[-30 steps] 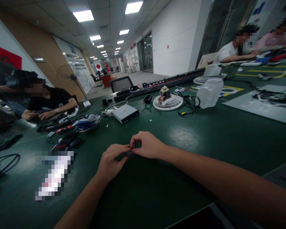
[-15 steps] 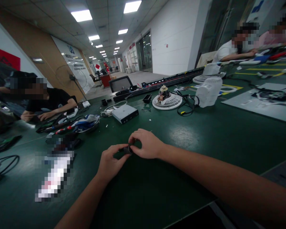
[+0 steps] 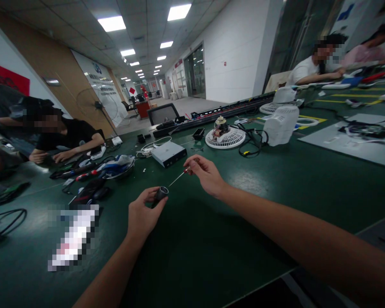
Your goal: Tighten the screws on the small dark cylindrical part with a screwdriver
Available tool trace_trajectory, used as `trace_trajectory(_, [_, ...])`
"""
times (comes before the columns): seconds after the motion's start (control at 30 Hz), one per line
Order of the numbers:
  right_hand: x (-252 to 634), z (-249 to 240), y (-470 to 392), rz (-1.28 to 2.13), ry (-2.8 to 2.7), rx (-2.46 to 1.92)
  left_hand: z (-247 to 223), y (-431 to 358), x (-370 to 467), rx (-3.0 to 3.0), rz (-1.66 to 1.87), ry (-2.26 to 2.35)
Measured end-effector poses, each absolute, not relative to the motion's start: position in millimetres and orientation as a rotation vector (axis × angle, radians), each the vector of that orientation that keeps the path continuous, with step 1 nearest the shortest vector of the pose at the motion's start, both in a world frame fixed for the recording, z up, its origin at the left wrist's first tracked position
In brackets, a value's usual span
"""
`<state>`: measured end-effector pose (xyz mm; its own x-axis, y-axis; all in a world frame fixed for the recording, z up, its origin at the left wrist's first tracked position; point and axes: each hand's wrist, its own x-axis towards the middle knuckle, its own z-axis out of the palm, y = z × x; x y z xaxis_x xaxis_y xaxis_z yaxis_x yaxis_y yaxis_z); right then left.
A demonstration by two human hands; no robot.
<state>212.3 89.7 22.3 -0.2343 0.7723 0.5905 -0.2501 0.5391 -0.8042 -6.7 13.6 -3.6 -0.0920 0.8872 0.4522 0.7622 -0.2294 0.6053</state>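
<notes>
My left hand (image 3: 145, 210) is closed on a small dark round part (image 3: 161, 194), with its ringed end facing up and to the right. I cannot make out what kind of part it is. My right hand (image 3: 205, 173) grips a screwdriver (image 3: 177, 178) by its reddish handle. The thin metal shaft slants down to the left, its tip close to the dark part's ringed end; it looks just apart from it. Both hands are above the green table (image 3: 192, 256).
Beyond my hands lie a grey box-shaped drive (image 3: 168, 153), a white fan grille with a motor (image 3: 225, 137), a white housing (image 3: 281, 125) and black cables (image 3: 255, 143). Tools and a blue-white cloth (image 3: 118, 164) lie at left, near a blurred bright screen (image 3: 75, 237). Other people sit left and far right.
My right hand has moved up and to the right, away from the dark part, and the screwdriver now shows in it. My left hand has shifted slightly left, turning the part's ringed end upward.
</notes>
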Motion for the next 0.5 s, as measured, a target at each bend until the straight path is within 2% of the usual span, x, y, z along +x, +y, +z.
trace_trajectory(0.17, [207.5,14.0,89.6,1.190,-1.564,-0.424,-3.0,13.2,-6.0,2.023,1.202,1.821])
trace_trajectory(0.5, [207.0,14.5,86.0,1.136,-1.545,-0.490,0.1,10.9,-2.7,2.117,1.199,1.773])
